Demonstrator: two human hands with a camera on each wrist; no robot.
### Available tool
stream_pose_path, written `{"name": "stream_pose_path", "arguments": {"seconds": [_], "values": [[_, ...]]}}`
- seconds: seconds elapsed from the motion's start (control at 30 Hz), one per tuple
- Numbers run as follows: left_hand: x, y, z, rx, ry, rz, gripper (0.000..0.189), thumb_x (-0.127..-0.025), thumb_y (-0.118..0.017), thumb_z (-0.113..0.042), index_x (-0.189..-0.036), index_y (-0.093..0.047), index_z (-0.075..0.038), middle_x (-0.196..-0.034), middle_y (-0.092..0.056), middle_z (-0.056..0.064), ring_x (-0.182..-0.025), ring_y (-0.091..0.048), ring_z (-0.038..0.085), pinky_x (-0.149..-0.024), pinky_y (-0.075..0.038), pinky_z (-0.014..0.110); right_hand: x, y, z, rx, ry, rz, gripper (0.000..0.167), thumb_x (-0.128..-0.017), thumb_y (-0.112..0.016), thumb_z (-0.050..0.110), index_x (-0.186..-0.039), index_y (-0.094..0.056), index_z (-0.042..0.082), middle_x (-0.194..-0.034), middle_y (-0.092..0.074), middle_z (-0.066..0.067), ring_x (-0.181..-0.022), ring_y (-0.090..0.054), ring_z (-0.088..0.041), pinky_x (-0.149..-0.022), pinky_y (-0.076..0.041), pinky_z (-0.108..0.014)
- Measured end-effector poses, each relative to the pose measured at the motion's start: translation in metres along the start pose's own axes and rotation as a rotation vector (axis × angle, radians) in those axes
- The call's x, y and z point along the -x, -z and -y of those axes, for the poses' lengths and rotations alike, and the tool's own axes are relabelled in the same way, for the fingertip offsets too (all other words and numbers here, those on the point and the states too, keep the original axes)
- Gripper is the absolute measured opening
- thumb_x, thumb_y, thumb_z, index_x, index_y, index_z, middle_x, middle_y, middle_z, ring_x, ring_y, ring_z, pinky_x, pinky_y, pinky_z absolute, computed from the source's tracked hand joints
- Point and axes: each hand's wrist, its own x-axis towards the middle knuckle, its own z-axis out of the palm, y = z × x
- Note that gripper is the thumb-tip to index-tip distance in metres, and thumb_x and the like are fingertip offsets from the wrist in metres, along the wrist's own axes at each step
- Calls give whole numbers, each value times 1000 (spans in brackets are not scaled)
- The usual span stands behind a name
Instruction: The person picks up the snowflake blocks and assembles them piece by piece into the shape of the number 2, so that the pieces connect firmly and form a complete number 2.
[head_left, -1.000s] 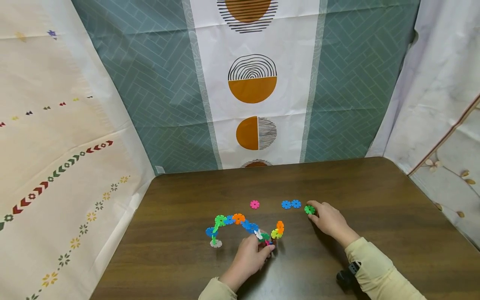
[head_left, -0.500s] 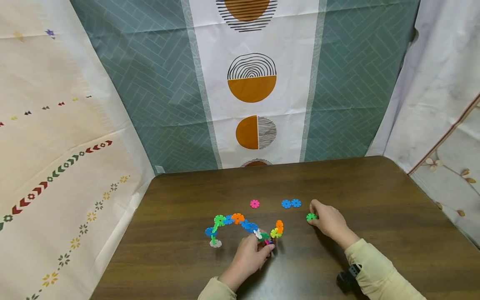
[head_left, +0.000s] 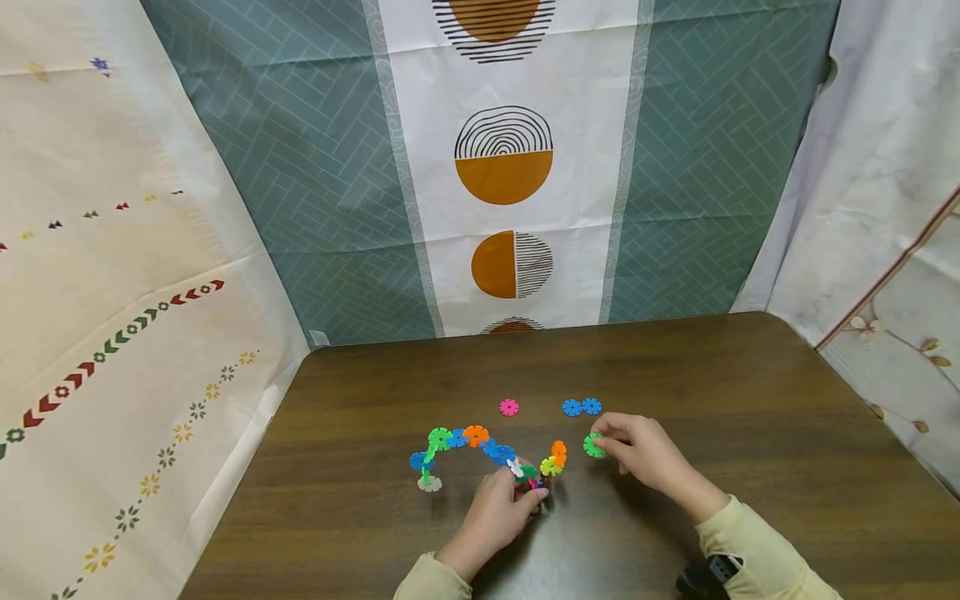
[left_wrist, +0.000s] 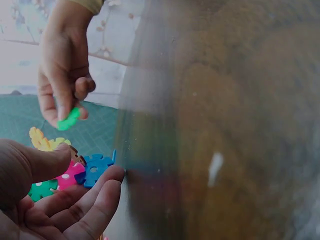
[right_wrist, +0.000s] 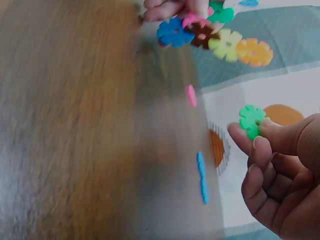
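Note:
My left hand (head_left: 497, 506) grips one part of a chain of interlocked snowflake discs (head_left: 476, 436). In the left wrist view a pink disc (left_wrist: 68, 179) and a blue disc (left_wrist: 97, 170) show between thumb and fingers. The chain arches leftward through several colours to a white disc (head_left: 430, 483). Its other end rises beyond the hand, with a yellow disc (head_left: 551, 466) and an orange disc (head_left: 558, 452). My right hand (head_left: 643, 450) pinches a loose green snowflake disc (right_wrist: 251, 121) between thumb and fingertips, off the table and just right of the orange disc, apart from it.
On the brown table (head_left: 360, 383) behind the chain lie a single pink disc (head_left: 509, 407) and two blue discs (head_left: 582, 407) side by side. A patterned cloth (head_left: 517, 192) hangs beyond the far edge. More cloths hang at both sides.
My right hand has lifted the green disc from the table and carried it left and nearer, towards the orange end of the chain. The left hand and the chain have hardly moved.

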Motion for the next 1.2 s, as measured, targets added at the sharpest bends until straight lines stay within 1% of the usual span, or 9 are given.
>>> {"name": "stream_pose_path", "arguments": {"seconds": [0.13, 0.2, 0.4, 0.43, 0.5, 0.67, 0.83, 1.1, 1.2], "values": [[0, 0, -2, -7, -23, 15, 7, -90, -71, -17, -92, -67, -11, -70, -65, -4, -62, -58, 2, -62, -47, 22, 2, 0, 9, -22, 43, -4, 3, -95, -64, 15, -96, -64, 12, -78, -68, -4, -45, -48, -12, -48, -46, -27], [-1, 0, -2, 0, -18, 30, 7, -90, -71, -16, -93, -67, -11, -70, -66, -3, -62, -59, 3, -62, -47, 22, 3, -1, 13, -31, 54, -13, 3, -95, -64, 16, -97, -63, 13, -79, -68, -3, -44, -46, -10, -47, -46, -27], [-2, -2, -3, -3, -13, 65, 9, -91, -70, -16, -95, -66, -9, -69, -64, -5, -61, -59, 3, -61, -47, 21, 3, -1, 23, -67, 65, -30, 7, -95, -64, 17, -96, -61, 11, -76, -67, 5, -40, -42, -9, -43, -45, -28], [-1, -2, -4, -4, -14, 66, 9, -90, -70, -16, -95, -66, -9, -69, -64, -5, -60, -58, 2, -61, -47, 21, 3, -1, 24, -72, 70, -31, 7, -95, -63, 17, -96, -61, 11, -75, -67, 7, -40, -41, -9, -42, -45, -28], [-1, -2, -4, 0, -18, 67, 10, -90, -71, -16, -95, -66, -9, -70, -65, -4, -60, -58, 2, -59, -47, 21, 4, -1, 27, -87, 74, -31, 6, -95, -64, 16, -96, -60, 11, -78, -69, 4, -40, -42, -9, -41, -44, -28], [-1, -3, -4, 11, -22, 71, 10, -90, -71, -16, -95, -66, -9, -72, -66, -3, -60, -59, 4, -57, -47, 21, 4, -2, 31, -97, 84, -22, 7, -96, -63, 18, -97, -60, 12, -84, -72, -4, -40, -43, -10, -41, -45, -28], [-1, -4, -4, 0, -31, 70, 8, -90, -71, -16, -93, -67, -11, -71, -66, -4, -60, -59, 3, -58, -47, 20, 4, -3, 31, -80, 104, -12, 9, -95, -64, 20, -96, -60, 12, -82, -71, 2, -40, -42, -8, -42, -46, -28], [1, -3, -5, 56, 21, 87, 10, -90, -71, -16, -95, -67, -9, -71, -67, -2, -60, -61, 8, -52, -47, 21, 5, -3, 33, -65, 133, -11, 7, -96, -63, 20, -96, -60, 14, -82, -71, 3, -40, -42, -7, -42, -45, -28], [0, -3, -5, 62, 26, 86, 11, -90, -71, -17, -95, -67, -8, -70, -67, -1, -60, -62, 9, -52, -47, 21, 6, -3, 33, -64, 139, -16, 6, -95, -64, 19, -96, -60, 14, -81, -70, 5, -39, -42, -7, -42, -45, -28]]}}
